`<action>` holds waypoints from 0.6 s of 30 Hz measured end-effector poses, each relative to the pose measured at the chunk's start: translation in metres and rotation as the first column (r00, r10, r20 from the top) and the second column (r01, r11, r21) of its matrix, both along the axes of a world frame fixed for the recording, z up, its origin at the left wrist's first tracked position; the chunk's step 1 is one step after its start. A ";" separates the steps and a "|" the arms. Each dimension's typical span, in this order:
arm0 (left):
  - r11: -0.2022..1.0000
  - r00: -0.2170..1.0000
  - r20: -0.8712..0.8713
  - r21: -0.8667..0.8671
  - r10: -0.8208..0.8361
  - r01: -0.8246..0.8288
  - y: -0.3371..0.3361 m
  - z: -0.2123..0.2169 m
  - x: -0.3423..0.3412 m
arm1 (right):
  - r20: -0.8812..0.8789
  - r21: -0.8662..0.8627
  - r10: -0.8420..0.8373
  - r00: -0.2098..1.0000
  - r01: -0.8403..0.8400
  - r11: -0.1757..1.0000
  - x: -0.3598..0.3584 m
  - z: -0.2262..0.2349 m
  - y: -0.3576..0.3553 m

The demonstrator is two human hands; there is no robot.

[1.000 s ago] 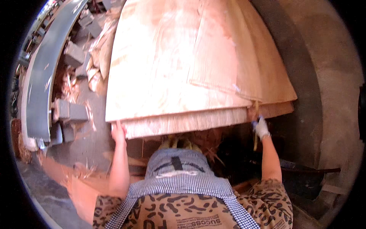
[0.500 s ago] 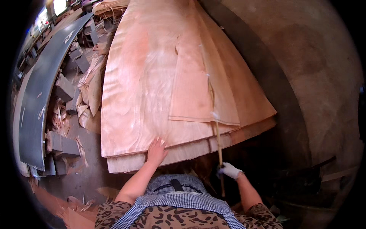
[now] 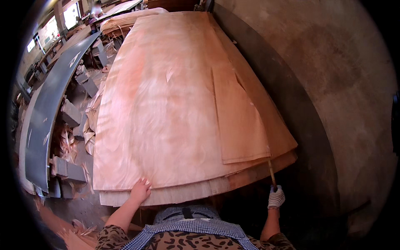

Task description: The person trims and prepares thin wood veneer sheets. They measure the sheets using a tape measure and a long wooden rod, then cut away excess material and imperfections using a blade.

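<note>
A tall stack of thin wood veneer sheets (image 3: 166, 125) spreads out in front of me, pale pink-tan and wavy. My bare left hand (image 3: 141, 191) lies on its near edge, left of the middle, with the fingers stretched over the top sheet. In a striped white glove, my right hand (image 3: 276, 198) is closed round the lower end of a thin wooden stick (image 3: 271, 173). The stick points away from me, its far end under or against a narrower veneer piece (image 3: 243, 133) at the stack's right side. That piece is partly folded along its right edge.
Left of the stack, a long dark panel (image 3: 58, 100) rests by grey blocks (image 3: 71, 170), with veneer scraps (image 3: 71, 143) around them. More veneer (image 3: 129, 20) is piled at the far end. A stained wall (image 3: 333, 75) rises on the right.
The stick and my right hand have moved to the right, and the narrower veneer piece has shifted right too. My left hand has slid leftward along the near edge. The whole view has tilted up.
</note>
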State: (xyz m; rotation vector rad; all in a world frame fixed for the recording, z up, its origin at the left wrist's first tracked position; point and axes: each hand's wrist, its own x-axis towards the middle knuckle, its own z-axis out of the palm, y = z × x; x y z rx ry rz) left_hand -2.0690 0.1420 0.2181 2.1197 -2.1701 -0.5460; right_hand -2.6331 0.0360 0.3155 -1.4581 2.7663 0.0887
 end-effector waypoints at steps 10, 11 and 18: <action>0.967 0.992 0.113 0.255 -0.055 0.025 -0.015 0.006 0.004 | 0.932 -0.058 0.030 0.362 0.066 0.996 0.012 -0.059 -0.032; 0.955 0.985 0.152 0.294 -0.079 0.031 -0.008 0.005 0.006 | 0.978 0.125 -0.141 0.155 0.113 0.986 0.043 -0.018 -0.038; 0.953 0.992 0.109 0.303 -0.057 0.022 -0.029 0.016 -0.007 | 0.994 0.110 -0.111 0.019 0.071 0.991 0.102 -0.056 -0.065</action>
